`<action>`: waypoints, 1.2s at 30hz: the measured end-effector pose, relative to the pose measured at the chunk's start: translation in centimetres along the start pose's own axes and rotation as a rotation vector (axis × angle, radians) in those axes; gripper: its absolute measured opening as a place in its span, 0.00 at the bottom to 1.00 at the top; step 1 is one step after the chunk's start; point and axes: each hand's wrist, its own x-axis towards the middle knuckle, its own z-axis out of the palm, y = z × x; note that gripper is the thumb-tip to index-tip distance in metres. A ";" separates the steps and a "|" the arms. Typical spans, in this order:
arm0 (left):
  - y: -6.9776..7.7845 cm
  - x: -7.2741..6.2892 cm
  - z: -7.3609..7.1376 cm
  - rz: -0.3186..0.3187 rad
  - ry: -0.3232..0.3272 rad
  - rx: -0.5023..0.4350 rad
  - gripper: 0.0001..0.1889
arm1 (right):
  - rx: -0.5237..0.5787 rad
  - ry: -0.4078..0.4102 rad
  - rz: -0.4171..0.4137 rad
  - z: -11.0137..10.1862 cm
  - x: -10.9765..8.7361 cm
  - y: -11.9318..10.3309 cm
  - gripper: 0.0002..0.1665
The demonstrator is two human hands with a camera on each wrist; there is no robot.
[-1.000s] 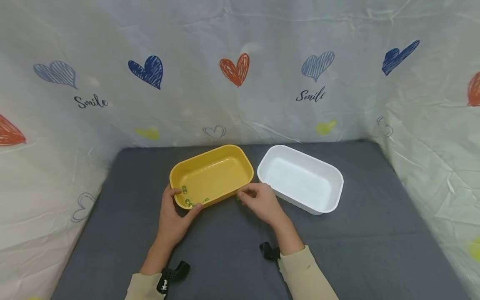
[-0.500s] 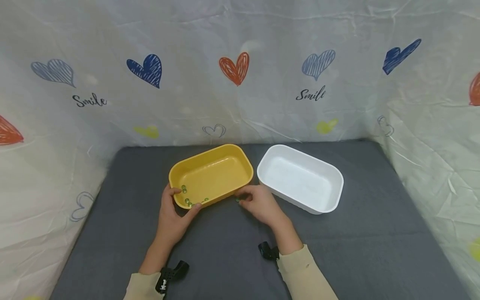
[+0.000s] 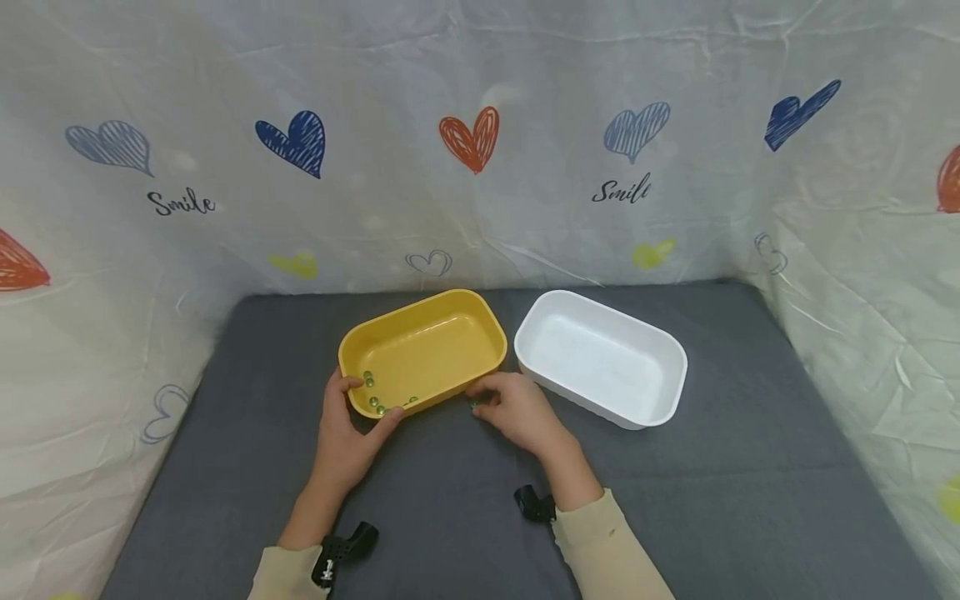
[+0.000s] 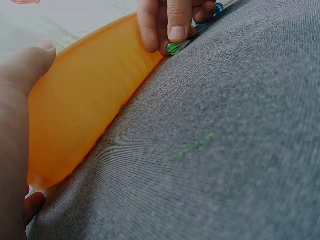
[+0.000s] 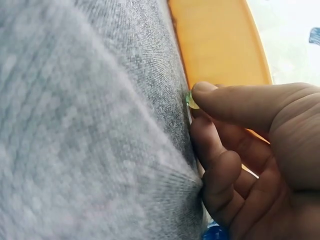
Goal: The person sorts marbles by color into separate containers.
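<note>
Pickup, seemingly | marble [image 4: 173, 49] pinched in right fingers [image 5: 207, 134], beside yellow tray [image 3: 427, 346] | tray gripped by left fingers [image 3: 347, 383] | next: likely lift

The round green glass marble [image 4: 173, 49] has dark stripes. The oblong plastic tub [image 3: 431, 346] is plain yellow.

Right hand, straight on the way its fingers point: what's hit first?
Likely the yellow tray, at its near outer wall, beyond the green marble that the right hand pinches; any gap is hard to judge.
</note>
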 end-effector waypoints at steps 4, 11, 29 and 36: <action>0.0 0.0 0.1 -0.002 0.000 0.003 0.40 | -0.015 -0.004 0.007 0.0 0.0 -0.1 0.13; 0.1 0.0 0.1 -0.006 0.003 -0.005 0.40 | -0.007 0.001 -0.006 -0.1 0.0 -0.2 0.12; 0.2 0.0 0.1 0.000 0.000 -0.009 0.40 | -0.031 -0.039 -0.026 -0.6 -0.2 -0.7 0.09; 0.0 0.0 0.1 0.006 0.004 -0.015 0.39 | -0.026 -0.090 -0.053 -1.3 -0.4 -1.0 0.10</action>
